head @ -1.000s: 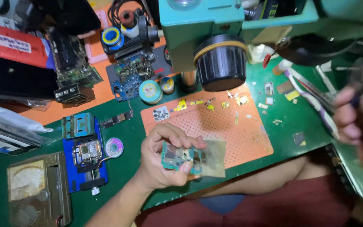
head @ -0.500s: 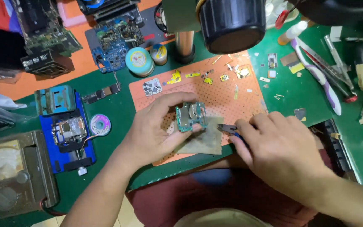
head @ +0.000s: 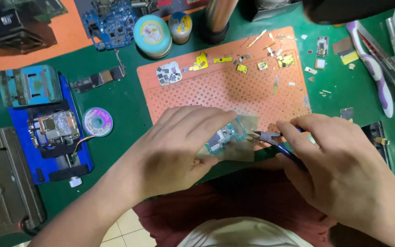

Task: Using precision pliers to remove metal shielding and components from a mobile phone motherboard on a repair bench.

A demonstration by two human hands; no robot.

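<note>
my left hand [head: 174,153] pinches the small teal circuit board [head: 225,137] at the orange mat's [head: 216,91] near edge; right hand [head: 339,164] grips cutters [head: 267,136] at its corner. next needs a steady nip, i judge.

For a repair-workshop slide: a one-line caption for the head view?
Left hand steadies a small teal circuit board on the orange perforated mat; right hand brings small cutters to it.
</note>
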